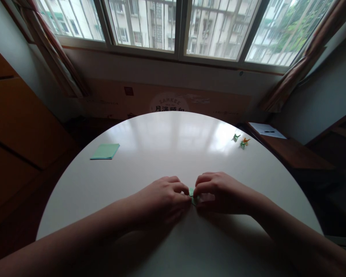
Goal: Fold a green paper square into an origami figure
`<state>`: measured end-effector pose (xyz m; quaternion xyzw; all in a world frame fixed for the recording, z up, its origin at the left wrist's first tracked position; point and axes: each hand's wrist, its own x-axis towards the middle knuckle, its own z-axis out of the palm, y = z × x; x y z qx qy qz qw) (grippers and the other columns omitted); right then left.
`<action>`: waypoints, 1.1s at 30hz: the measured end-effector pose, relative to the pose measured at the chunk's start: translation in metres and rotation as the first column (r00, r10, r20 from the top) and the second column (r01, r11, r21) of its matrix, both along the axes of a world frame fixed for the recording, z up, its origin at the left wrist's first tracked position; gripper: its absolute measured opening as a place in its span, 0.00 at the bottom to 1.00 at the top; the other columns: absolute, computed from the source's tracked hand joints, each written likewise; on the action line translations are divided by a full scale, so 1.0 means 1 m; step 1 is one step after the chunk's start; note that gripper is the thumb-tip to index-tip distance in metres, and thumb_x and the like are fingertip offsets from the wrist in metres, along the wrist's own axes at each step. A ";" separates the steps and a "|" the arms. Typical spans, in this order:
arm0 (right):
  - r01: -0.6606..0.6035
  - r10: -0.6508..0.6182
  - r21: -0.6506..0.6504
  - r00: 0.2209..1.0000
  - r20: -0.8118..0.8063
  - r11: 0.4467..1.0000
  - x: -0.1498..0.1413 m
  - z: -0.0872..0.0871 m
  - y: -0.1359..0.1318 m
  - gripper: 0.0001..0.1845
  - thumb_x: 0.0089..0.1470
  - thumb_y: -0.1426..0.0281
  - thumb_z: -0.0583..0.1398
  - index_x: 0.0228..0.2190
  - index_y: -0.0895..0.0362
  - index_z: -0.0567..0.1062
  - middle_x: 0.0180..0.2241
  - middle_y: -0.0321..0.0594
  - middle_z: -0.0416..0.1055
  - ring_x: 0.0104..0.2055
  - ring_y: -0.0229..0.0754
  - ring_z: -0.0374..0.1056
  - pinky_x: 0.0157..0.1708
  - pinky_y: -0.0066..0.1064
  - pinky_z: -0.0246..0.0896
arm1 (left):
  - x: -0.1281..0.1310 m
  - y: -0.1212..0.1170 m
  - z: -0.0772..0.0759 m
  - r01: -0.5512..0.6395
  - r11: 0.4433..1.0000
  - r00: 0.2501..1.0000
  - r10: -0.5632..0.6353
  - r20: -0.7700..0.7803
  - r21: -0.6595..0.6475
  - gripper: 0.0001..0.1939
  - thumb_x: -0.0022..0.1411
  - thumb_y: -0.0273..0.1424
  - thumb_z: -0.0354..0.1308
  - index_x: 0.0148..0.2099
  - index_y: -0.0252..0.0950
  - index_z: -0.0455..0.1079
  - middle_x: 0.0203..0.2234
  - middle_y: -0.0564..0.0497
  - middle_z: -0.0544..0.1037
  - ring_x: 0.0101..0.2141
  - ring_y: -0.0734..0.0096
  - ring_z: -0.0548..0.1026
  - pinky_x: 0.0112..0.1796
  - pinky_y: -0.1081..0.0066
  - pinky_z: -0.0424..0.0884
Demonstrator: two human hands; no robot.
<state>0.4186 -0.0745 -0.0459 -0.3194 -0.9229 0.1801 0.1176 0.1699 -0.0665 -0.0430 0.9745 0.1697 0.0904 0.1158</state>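
Near the middle of the white round table (173, 154), both hands meet at a small piece of green folded paper (192, 191). My left hand (168, 196) pinches its left side with fingers closed. From the other side, my right hand (215, 190) grips the paper between thumb and bent fingers. Most of the paper is hidden by the fingertips, so its folded shape does not show clearly.
A stack of square green paper (105, 151) lies at the table's left. Toward the right edge stand two green folded paper figures (235, 137) and an orange one (246, 141). Beyond, a white sheet with a dark pen (268, 131) rests on a brown wooden surface (294, 154).
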 end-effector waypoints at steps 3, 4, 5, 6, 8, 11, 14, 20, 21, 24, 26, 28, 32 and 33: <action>-0.013 0.013 0.007 1.000 -0.008 1.000 -0.001 -0.004 0.001 0.05 0.56 0.66 0.66 0.37 0.50 0.78 0.37 0.34 0.76 0.37 0.38 0.70 0.34 0.29 0.56 | 0.001 -0.001 0.001 -0.001 1.000 1.000 0.001 -0.003 -0.020 0.08 0.65 0.27 0.56 0.46 0.39 0.73 0.42 0.51 0.79 0.41 0.65 0.74 0.45 0.66 0.69; -0.017 0.017 0.012 1.000 -0.009 1.000 -0.001 -0.005 0.001 0.05 0.57 0.66 0.65 0.37 0.50 0.78 0.37 0.34 0.76 0.36 0.38 0.70 0.34 0.29 0.56 | 0.001 -0.001 0.002 0.000 1.000 1.000 0.000 -0.001 -0.027 0.09 0.65 0.26 0.56 0.46 0.40 0.73 0.42 0.52 0.79 0.41 0.65 0.74 0.45 0.66 0.69; -0.019 0.019 0.017 1.000 -0.009 1.000 -0.001 -0.006 0.001 0.05 0.57 0.66 0.65 0.37 0.50 0.78 0.37 0.34 0.76 0.37 0.38 0.70 0.34 0.29 0.56 | 0.000 -0.001 0.002 0.002 0.999 1.000 -0.002 0.003 -0.035 0.10 0.65 0.26 0.56 0.47 0.40 0.74 0.42 0.52 0.79 0.41 0.66 0.74 0.45 0.66 0.69; -0.020 0.020 0.022 1.000 -0.010 1.000 -0.001 -0.006 0.001 0.05 0.57 0.66 0.65 0.37 0.50 0.78 0.37 0.34 0.76 0.36 0.38 0.69 0.34 0.29 0.56 | 0.000 -0.001 0.002 0.003 0.999 1.000 -0.003 0.006 -0.039 0.10 0.65 0.26 0.56 0.47 0.40 0.74 0.42 0.52 0.79 0.41 0.66 0.74 0.45 0.66 0.69; -0.018 0.018 0.021 1.000 -0.020 1.000 -0.001 -0.006 0.000 0.05 0.58 0.65 0.64 0.37 0.51 0.78 0.37 0.34 0.76 0.36 0.38 0.69 0.34 0.29 0.56 | -0.001 0.000 0.001 0.005 0.999 1.000 -0.004 0.012 -0.044 0.10 0.66 0.27 0.56 0.48 0.41 0.74 0.43 0.52 0.80 0.41 0.66 0.74 0.45 0.66 0.68; -0.012 0.012 0.003 0.999 -0.047 1.000 0.000 -0.006 0.000 0.05 0.59 0.65 0.64 0.38 0.51 0.78 0.37 0.34 0.76 0.36 0.37 0.69 0.34 0.28 0.57 | -0.002 0.002 -0.001 0.011 0.999 1.000 -0.011 0.012 -0.042 0.12 0.67 0.29 0.56 0.51 0.43 0.74 0.45 0.52 0.79 0.42 0.65 0.73 0.45 0.66 0.68; -0.017 0.016 -0.015 0.998 -0.060 1.000 0.001 -0.006 0.000 0.04 0.59 0.66 0.64 0.38 0.51 0.78 0.37 0.34 0.76 0.36 0.37 0.70 0.34 0.27 0.58 | -0.002 0.003 -0.003 0.019 0.999 1.000 -0.018 0.016 -0.034 0.12 0.68 0.30 0.56 0.52 0.45 0.73 0.46 0.52 0.79 0.43 0.64 0.73 0.45 0.65 0.68; -0.017 0.016 -0.029 0.999 -0.048 0.999 0.000 -0.005 0.001 0.05 0.57 0.66 0.66 0.37 0.50 0.79 0.37 0.33 0.76 0.37 0.37 0.71 0.35 0.27 0.57 | -0.001 0.004 -0.005 0.011 0.997 0.999 -0.007 0.052 -0.072 0.08 0.66 0.27 0.57 0.46 0.41 0.74 0.44 0.54 0.80 0.41 0.68 0.74 0.44 0.69 0.68; -0.014 0.012 -0.026 0.999 -0.040 1.000 -0.001 -0.005 0.001 0.05 0.56 0.65 0.66 0.37 0.50 0.79 0.37 0.33 0.76 0.36 0.38 0.70 0.34 0.28 0.57 | -0.001 0.004 -0.004 0.009 0.997 0.998 -0.004 0.061 -0.079 0.07 0.65 0.26 0.57 0.44 0.40 0.74 0.43 0.55 0.80 0.40 0.69 0.74 0.44 0.70 0.68; 0.001 -0.002 -0.014 1.000 -0.031 1.000 -0.001 -0.005 0.000 0.05 0.56 0.66 0.66 0.36 0.51 0.79 0.36 0.34 0.76 0.36 0.38 0.70 0.34 0.28 0.57 | 0.000 0.004 -0.005 0.006 0.996 0.996 0.002 0.088 -0.091 0.07 0.66 0.25 0.57 0.43 0.40 0.75 0.42 0.55 0.81 0.39 0.71 0.75 0.44 0.71 0.68; 0.006 -0.006 -0.021 0.999 -0.040 1.000 -0.002 -0.005 -0.001 0.05 0.56 0.66 0.66 0.37 0.51 0.79 0.36 0.35 0.76 0.36 0.38 0.70 0.34 0.28 0.57 | 0.001 0.005 -0.006 0.005 0.996 0.994 0.005 0.105 -0.094 0.08 0.65 0.25 0.57 0.43 0.41 0.75 0.42 0.55 0.81 0.39 0.71 0.75 0.43 0.71 0.68; 0.017 -0.020 -0.046 0.998 -0.053 0.999 -0.001 -0.004 -0.001 0.06 0.56 0.67 0.65 0.37 0.51 0.79 0.37 0.35 0.76 0.36 0.39 0.71 0.35 0.28 0.58 | 0.001 0.005 -0.007 0.001 0.996 0.993 0.010 0.115 -0.092 0.09 0.64 0.24 0.57 0.44 0.41 0.75 0.42 0.55 0.81 0.39 0.70 0.75 0.42 0.71 0.69; 0.052 -0.060 -0.118 0.996 -0.071 0.992 -0.002 -0.002 -0.001 0.06 0.57 0.67 0.65 0.38 0.52 0.80 0.37 0.36 0.77 0.34 0.38 0.71 0.34 0.28 0.59 | -0.001 0.006 -0.007 0.006 0.997 0.994 0.002 0.109 -0.077 0.09 0.66 0.27 0.58 0.46 0.43 0.76 0.43 0.54 0.81 0.39 0.68 0.75 0.42 0.69 0.69; 0.060 -0.070 -0.131 0.995 -0.073 0.990 -0.002 -0.001 -0.001 0.06 0.57 0.67 0.65 0.38 0.52 0.80 0.37 0.36 0.77 0.33 0.37 0.70 0.34 0.28 0.59 | -0.001 0.006 -0.007 0.012 0.997 0.994 -0.004 0.106 -0.075 0.09 0.67 0.27 0.58 0.46 0.43 0.76 0.44 0.54 0.82 0.40 0.68 0.75 0.42 0.69 0.69</action>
